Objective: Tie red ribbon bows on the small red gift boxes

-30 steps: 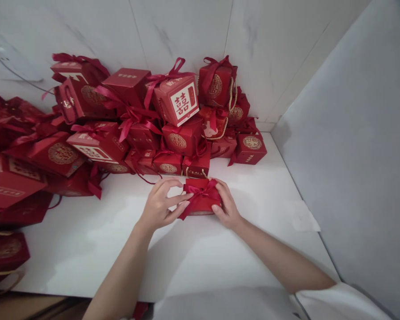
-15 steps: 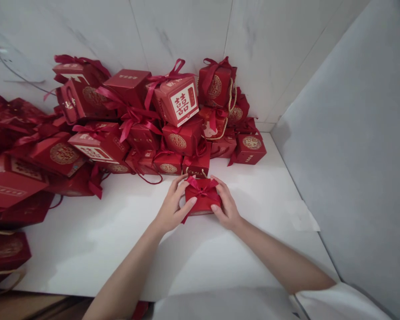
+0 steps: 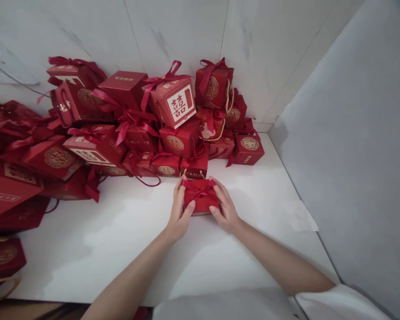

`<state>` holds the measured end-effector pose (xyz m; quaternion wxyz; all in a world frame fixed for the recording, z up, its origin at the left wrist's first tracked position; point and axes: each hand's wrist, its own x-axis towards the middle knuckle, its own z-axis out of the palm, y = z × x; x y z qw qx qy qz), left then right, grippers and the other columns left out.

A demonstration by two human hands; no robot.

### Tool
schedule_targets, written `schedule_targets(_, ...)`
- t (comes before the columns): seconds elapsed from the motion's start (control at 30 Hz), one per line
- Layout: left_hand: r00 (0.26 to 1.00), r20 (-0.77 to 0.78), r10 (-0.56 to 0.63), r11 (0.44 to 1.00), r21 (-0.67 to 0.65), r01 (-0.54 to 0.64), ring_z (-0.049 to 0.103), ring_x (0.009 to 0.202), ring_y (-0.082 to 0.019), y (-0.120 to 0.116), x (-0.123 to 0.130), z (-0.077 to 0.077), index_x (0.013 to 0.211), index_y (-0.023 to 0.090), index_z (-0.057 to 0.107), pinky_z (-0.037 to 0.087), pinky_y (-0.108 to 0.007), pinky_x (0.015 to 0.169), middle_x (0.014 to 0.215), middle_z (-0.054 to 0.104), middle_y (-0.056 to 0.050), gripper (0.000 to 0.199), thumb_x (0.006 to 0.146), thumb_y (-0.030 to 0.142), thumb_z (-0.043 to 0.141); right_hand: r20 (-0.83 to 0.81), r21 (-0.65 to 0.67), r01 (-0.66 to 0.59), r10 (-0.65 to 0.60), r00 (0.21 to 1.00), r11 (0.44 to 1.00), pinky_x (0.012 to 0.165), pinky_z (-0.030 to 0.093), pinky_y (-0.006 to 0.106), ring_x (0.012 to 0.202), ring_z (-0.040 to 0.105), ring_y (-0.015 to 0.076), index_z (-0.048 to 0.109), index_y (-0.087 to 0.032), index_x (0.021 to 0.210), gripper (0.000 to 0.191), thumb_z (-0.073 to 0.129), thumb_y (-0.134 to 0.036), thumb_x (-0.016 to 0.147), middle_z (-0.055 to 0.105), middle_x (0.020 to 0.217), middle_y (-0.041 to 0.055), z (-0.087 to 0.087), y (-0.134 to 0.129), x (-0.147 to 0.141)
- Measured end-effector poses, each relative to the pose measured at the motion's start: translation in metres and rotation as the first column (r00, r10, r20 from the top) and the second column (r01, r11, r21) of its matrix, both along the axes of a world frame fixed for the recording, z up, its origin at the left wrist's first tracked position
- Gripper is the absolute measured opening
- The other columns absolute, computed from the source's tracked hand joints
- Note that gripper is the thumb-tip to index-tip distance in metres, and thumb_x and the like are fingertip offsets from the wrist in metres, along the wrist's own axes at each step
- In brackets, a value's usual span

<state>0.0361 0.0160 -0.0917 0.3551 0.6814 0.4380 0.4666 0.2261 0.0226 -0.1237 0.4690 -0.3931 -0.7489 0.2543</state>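
A small red gift box [image 3: 200, 205] with a ribbon bow [image 3: 200, 191] tied on its top is between my two hands, in front of the stacked boxes. My left hand [image 3: 181, 209] grips its left side, fingers along the far edge and thumb on the near left corner. On the opposite side, my right hand [image 3: 225, 206] is wrapped round the box, its thumb near the front right corner. The underside of the box is hidden, so I cannot tell whether it rests on the table.
Many red gift boxes [image 3: 176, 140] with ribbons and cord handles are piled along the tiled wall [image 3: 180, 31]. More boxes [image 3: 13, 182] crowd the left side of the white table [image 3: 120, 249]. A grey panel [image 3: 353, 146] borders the right, with a white sheet [image 3: 303, 216] beside it.
My left hand has closed in against the left side of the box, its fingers now straighter along it. The ribbon ends lie flatter. The view has shifted slightly.
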Motion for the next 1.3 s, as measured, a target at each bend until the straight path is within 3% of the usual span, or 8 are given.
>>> schedule_targets(0.3,0.989,0.023,0.146,0.959,0.242,-0.147,0.041,0.136,-0.030,-0.001,-0.008,0.013,0.120,0.023,0.064,0.034,-0.051,0.112,0.146,0.044,-0.012,0.030,0.095,0.031,0.047,-0.029,0.108,-0.015,0.018,0.999,0.994,0.113,0.031,0.060,0.141,0.034,0.0336,0.028,-0.030,0.151,0.059,0.046,-0.040,0.096,0.028,0.157,0.0117,0.006,-0.002,0.004)
schedule_targets(0.47,0.959,0.104,0.262,0.943,0.183,-0.277,0.059,0.097,-0.019,0.001,-0.014,0.022,0.082,0.020,0.061,0.045,-0.037,0.090,0.099,0.062,-0.005,0.015,0.092,0.028,0.054,-0.206,0.098,0.058,-0.036,0.978,0.993,0.106,0.038,0.056,0.129,0.047,0.0315,0.055,-0.026,0.127,0.033,0.045,-0.032,0.096,0.048,0.139,0.0126,0.017,-0.005,0.005)
schedule_targets(0.57,0.950,0.075,0.303,0.950,0.056,-0.307,0.053,0.078,-0.015,0.004,-0.015,0.029,0.082,0.020,0.053,0.041,-0.030,0.076,0.080,0.056,0.000,0.013,0.091,0.029,0.058,-0.313,0.027,0.140,-0.125,0.942,0.990,0.095,0.045,0.048,0.110,0.056,0.0265,0.057,-0.024,0.111,0.019,0.047,-0.028,0.096,0.058,0.115,0.0107,0.028,-0.002,0.008)
schedule_targets(0.7,0.946,-0.113,0.304,0.952,0.019,-0.304,0.049,0.072,-0.014,0.003,-0.014,0.037,0.077,0.020,0.052,0.038,-0.029,0.071,0.073,0.054,0.001,0.020,0.089,0.034,0.060,-0.165,-0.061,0.080,-0.089,0.982,0.995,0.080,0.046,0.037,0.086,0.057,0.0202,0.057,-0.022,0.093,0.007,0.052,-0.026,0.095,0.058,0.088,0.0047,0.050,0.003,0.015)
schedule_targets(0.97,0.827,-0.530,0.189,0.978,0.028,-0.205,0.047,0.059,-0.012,-0.006,-0.014,0.054,0.058,0.018,0.042,0.034,-0.033,0.075,0.056,0.050,0.005,0.048,0.083,0.053,0.064,0.128,-0.347,0.038,0.007,0.992,0.937,0.068,0.045,0.029,0.070,0.053,0.0144,0.053,-0.023,0.089,0.014,0.062,-0.034,0.089,0.058,0.084,-0.0005,0.084,0.004,0.018)
schedule_targets(1.1,0.836,-0.533,0.131,0.987,-0.008,-0.160,0.046,0.057,-0.012,-0.005,-0.017,0.056,0.062,0.018,0.043,0.035,-0.032,0.072,0.056,0.049,0.006,0.046,0.083,0.053,0.065,0.210,-0.435,-0.018,0.121,0.970,0.900,0.066,0.042,0.028,0.070,0.053,0.0141,0.053,-0.023,0.086,0.018,0.064,-0.037,0.087,0.058,0.080,-0.0019,0.097,0.007,0.023)
schedule_targets(1.2,0.848,-0.460,0.265,0.960,0.208,-0.187,0.051,0.068,-0.015,-0.003,-0.018,0.053,0.071,0.019,0.048,0.035,-0.033,0.077,0.066,0.054,0.003,0.035,0.082,0.047,0.067,0.193,-0.542,-0.105,0.245,0.950,0.834,0.063,0.040,0.027,0.067,0.053,0.0140,0.053,-0.022,0.078,0.026,0.060,-0.044,0.089,0.058,0.074,-0.0023,0.109,0.013,0.030)
schedule_targets(1.3,0.875,-0.289,0.389,0.918,0.201,-0.342,0.052,0.075,-0.015,0.005,-0.018,0.049,0.082,0.020,0.050,0.037,-0.031,0.075,0.077,0.056,0.001,0.025,0.087,0.043,0.061,0.139,-0.588,-0.027,0.133,0.981,0.808,0.063,0.039,0.028,0.064,0.051,0.0143,0.050,-0.022,0.076,0.038,0.051,-0.057,0.092,0.057,0.070,-0.0018,0.117,0.026,0.037)
